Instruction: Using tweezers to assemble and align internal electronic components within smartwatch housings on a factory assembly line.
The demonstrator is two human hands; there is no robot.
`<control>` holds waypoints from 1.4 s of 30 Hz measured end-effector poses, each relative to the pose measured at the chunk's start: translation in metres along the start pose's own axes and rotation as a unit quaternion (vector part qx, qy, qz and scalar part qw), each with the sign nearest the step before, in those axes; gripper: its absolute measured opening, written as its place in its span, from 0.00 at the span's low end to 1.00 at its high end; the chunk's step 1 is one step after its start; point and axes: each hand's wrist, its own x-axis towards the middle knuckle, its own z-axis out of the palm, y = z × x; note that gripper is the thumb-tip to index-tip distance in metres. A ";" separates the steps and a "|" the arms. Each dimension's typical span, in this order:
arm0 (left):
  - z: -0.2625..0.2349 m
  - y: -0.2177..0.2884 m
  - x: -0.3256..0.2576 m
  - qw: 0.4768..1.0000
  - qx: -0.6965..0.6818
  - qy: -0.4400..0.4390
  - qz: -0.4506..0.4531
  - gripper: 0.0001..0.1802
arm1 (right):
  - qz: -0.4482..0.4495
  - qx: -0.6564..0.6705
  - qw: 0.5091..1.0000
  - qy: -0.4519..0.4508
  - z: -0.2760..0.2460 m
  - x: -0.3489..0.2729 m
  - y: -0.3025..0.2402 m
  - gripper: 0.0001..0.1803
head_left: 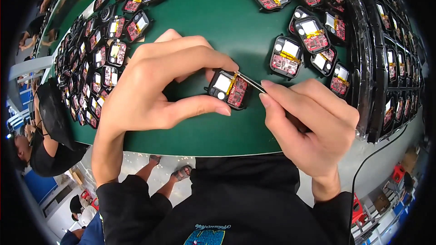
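Observation:
My left hand (168, 77) is closed around an open smartwatch case (238, 93), thumb along its near edge and fingers at its far edge. The case is black, with a red circuit board, a silver-white battery, a small round white part and yellow tape inside. It is held tilted just above the green table. Between the thumb and forefinger of my right hand (313, 122) is a pair of thin metal tweezers (250, 82). Their tip touches the far edge of the case, by the yellow tape and my left fingertip. Whether the tip grips anything is too small to tell.
Many similar open watch cases (100, 56) crowd the left of the green table (204, 140). More cases (285, 56) lie loosely piled at the right. Stacked black trays (386, 63) holding cases stand along the right edge. A black cable (356, 177) hangs below them. Other people (54, 131) sit at the left.

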 end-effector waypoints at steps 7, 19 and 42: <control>-0.008 -0.011 0.000 0.998 -0.046 -0.044 0.019 0.37 | 0.061 0.076 0.993 -0.063 -0.012 0.004 0.001 0.10; -0.007 -0.010 0.003 0.998 -0.023 -0.049 0.036 0.37 | 0.055 0.084 0.992 -0.078 -0.011 0.004 0.003 0.10; -0.001 0.003 0.006 0.999 0.001 0.004 0.051 0.31 | 0.045 0.105 0.993 0.009 -0.014 -0.003 0.002 0.09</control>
